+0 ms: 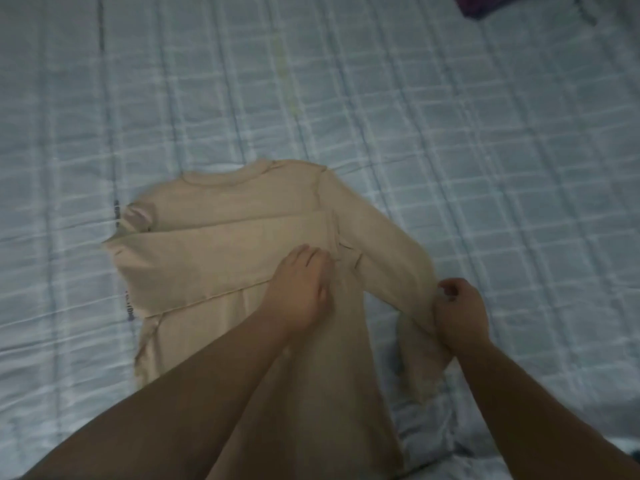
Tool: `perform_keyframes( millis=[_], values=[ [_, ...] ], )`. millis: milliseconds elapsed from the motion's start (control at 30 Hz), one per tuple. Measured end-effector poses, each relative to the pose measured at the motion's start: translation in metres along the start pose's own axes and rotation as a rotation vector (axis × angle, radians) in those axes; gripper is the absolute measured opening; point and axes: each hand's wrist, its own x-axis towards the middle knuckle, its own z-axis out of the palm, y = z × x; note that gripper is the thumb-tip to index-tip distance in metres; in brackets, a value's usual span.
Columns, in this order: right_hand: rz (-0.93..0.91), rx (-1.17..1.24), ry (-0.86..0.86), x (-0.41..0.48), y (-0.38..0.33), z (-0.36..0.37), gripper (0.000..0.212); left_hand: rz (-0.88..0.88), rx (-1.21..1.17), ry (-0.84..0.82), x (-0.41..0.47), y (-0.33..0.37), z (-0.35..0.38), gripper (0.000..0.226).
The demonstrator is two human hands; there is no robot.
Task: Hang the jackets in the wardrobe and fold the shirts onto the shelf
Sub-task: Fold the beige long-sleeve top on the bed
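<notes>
- Head view: a beige long-sleeved shirt (214,271) lies spread flat on a bed (346,81), in the near middle of the picture.
- The bed is covered by a pale blue bedspread (502,168) with a white checked pattern, lightly wrinkled around the garment.
- The shirt's collar (239,176) points away from the person, and its hem runs toward the lower edge of the picture, where the left forearm (180,403) hides part of it.
- One sleeve, the folded sleeve (221,244), comes from the picture's left side and lies straight across the chest, its end reaching the far side of the body.
- The left hand (301,289) rests palm down on the shirt just beside that sleeve end, its fingers only slightly bent and pressing the cloth onto the bed, gripping nothing.
- The other sleeve (388,237) runs out from the shoulder on the picture's right side, slanting down toward the person and lying on the bedspread.
- The right hand (460,313) grips the shirt by this sleeve low down, with fingers and thumb curled round a gather of the fabric.
- Below that grip the sleeve's end (422,368) lies crumpled on the bedspread, near the right forearm (540,410).
- The two hands are apart, with the shirt's side edge between them.
- A dark purple cloth (485,6) shows at the top right corner of the bed, well apart from the shirt; it is cut off by the frame, so I cannot tell what it is.
</notes>
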Motion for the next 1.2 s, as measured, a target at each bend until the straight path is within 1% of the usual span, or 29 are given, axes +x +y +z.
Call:
perform_keyframes(
  millis=[67, 100, 267, 333, 400, 433, 500, 567, 667, 767, 833, 867, 900, 967, 1000, 1033, 1100, 1200],
  values=[
    [0.054, -0.001, -0.050, -0.005, 0.022, -0.003, 0.045, 0.059, -0.008, -0.032, 0.017, 0.028, 0.006, 0.050],
    [0.075, -0.001, -0.076, -0.010, 0.029, -0.003, 0.045, 0.080, -0.012, -0.056, 0.024, 0.040, 0.009, 0.050],
    [0.129, 0.059, -0.170, -0.024, 0.056, -0.005, 0.022, 0.213, -0.013, -0.184, 0.056, 0.087, 0.026, 0.046],
    [0.147, 0.136, -0.221, -0.027, 0.060, -0.008, 0.022, 0.240, -0.054, -0.205, 0.074, 0.098, 0.031, 0.043],
    [0.156, 0.205, -0.260, -0.030, 0.064, -0.008, 0.023, 0.231, -0.070, -0.265, 0.093, 0.107, 0.038, 0.045],
    [0.150, 0.210, -0.275, -0.031, 0.066, -0.008, 0.020, 0.229, -0.062, -0.306, 0.100, 0.111, 0.043, 0.049],
    [0.093, 0.160, -0.274, -0.032, 0.070, -0.004, 0.019, 0.228, -0.030, -0.379, 0.108, 0.118, 0.053, 0.056],
    [0.070, 0.192, -0.271, -0.036, 0.068, -0.001, 0.027, 0.214, -0.008, -0.400, 0.110, 0.123, 0.061, 0.056],
    [0.062, 0.243, -0.282, -0.038, 0.065, 0.006, 0.028, 0.157, -0.028, -0.388, 0.108, 0.129, 0.065, 0.063],
    [0.027, 0.116, -0.268, -0.040, 0.056, 0.012, 0.018, 0.129, -0.038, -0.413, 0.110, 0.132, 0.064, 0.075],
    [-0.062, 0.069, -0.252, -0.043, 0.050, 0.018, 0.024, 0.113, -0.049, -0.425, 0.115, 0.130, 0.065, 0.076],
    [-0.056, 0.071, -0.252, -0.045, 0.047, 0.019, 0.027, 0.095, -0.055, -0.431, 0.118, 0.129, 0.065, 0.074],
    [0.003, 0.107, -0.260, -0.044, 0.046, 0.016, 0.026, 0.081, -0.051, -0.433, 0.122, 0.128, 0.064, 0.068],
    [0.133, 0.331, -0.276, -0.037, 0.047, 0.000, 0.020, 0.082, -0.019, -0.437, 0.132, 0.127, 0.060, 0.052],
    [0.160, 0.453, -0.265, -0.031, 0.050, -0.012, 0.017, 0.081, 0.000, -0.442, 0.138, 0.129, 0.056, 0.043],
    [0.164, 0.511, -0.240, -0.025, 0.054, -0.025, 0.014, 0.069, 0.013, -0.450, 0.144, 0.131, 0.050, 0.034],
    [0.100, 0.482, -0.178, -0.010, 0.064, -0.053, 0.007, 0.034, 0.008, -0.463, 0.154, 0.139, 0.039, 0.023],
    [-0.005, 0.359, -0.101, 0.020, 0.075, -0.090, 0.020, 0.025, -0.052, -0.429, 0.167, 0.147, 0.029, 0.020]
  ],
)
